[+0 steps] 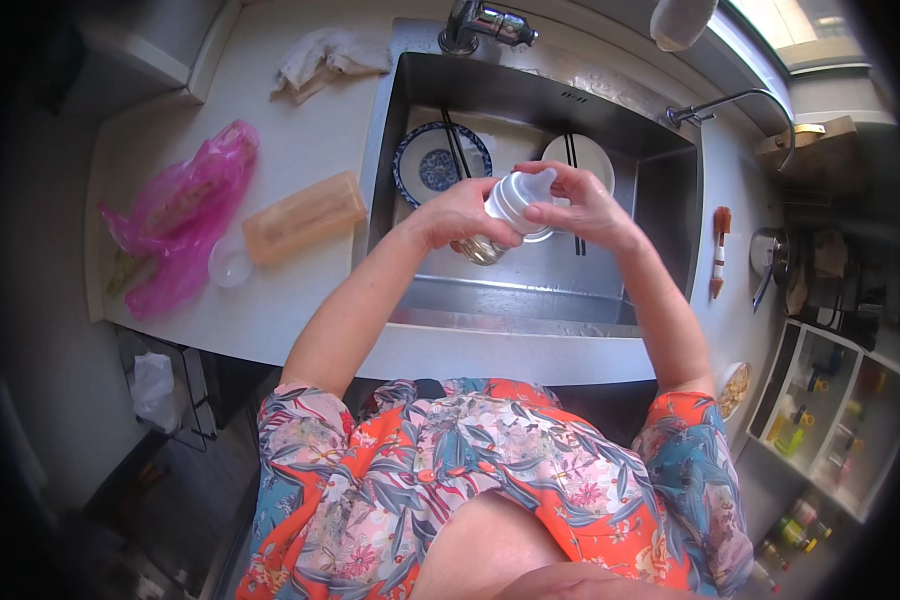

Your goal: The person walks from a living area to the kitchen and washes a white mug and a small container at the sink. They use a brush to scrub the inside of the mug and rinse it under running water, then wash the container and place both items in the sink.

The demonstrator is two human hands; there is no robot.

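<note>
Over the sink, my left hand point(461, 214) grips what looks like a baby bottle, with a clear glass body point(482, 250) and a white collar point(507, 201). My right hand point(586, 206) has its thumb and fingers around the soft translucent teat point(534, 184) at the bottle's upper end. The bottle is tilted, teat up to the right. Below lies the stainless steel sink point(487, 294). In it are a blue-and-white plate point(414, 154) with dark chopsticks point(457, 148) across it, and a white plate point(600, 156) with another pair of chopsticks point(579, 244), both partly behind my hands.
Left of the sink are a peach plastic container point(304, 217), a translucent cup-like cap point(230, 262), a pink plastic bag point(195, 202) and a cloth point(334, 61). A faucet point(461, 30) stands behind; a slim curved tap point(750, 96) and brush point(720, 251) are right.
</note>
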